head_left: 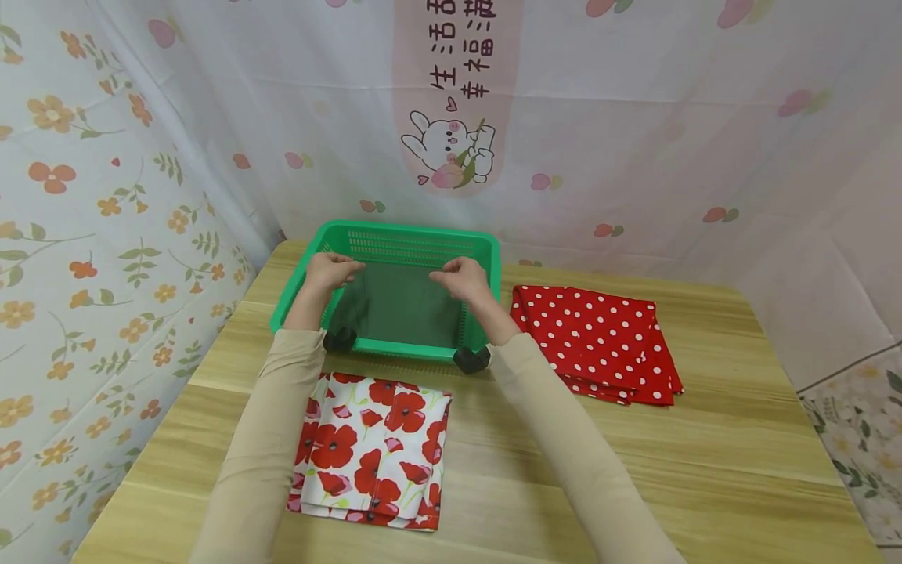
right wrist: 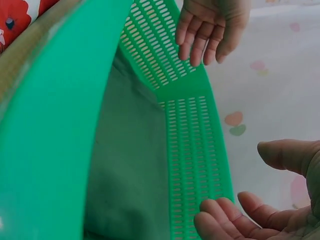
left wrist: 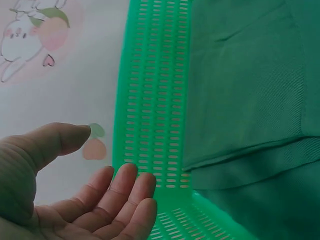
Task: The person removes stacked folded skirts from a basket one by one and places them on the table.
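A green plastic basket [head_left: 405, 347] with slotted walls stands at the back of the table. On its floor lies a folded dark green cloth [head_left: 412, 301], whose layered edge shows in the left wrist view. Over the basket's left part hovers my left hand [head_left: 331, 272], thumb and fingers apart and nothing between them. My right hand [head_left: 465, 280] is above the basket's right part, also without anything in it. The right wrist view catches both hands, the left hand [right wrist: 212, 27] at the far end and the right hand [right wrist: 270, 210] close by.
A folded white cloth with red poppies [head_left: 369, 450] lies in front of the basket. To the right is a folded red cloth with white dots [head_left: 592, 337]. A printed curtain [head_left: 599, 141] hangs behind the wooden table [head_left: 733, 439], and a floral one [head_left: 84, 298] at the left.
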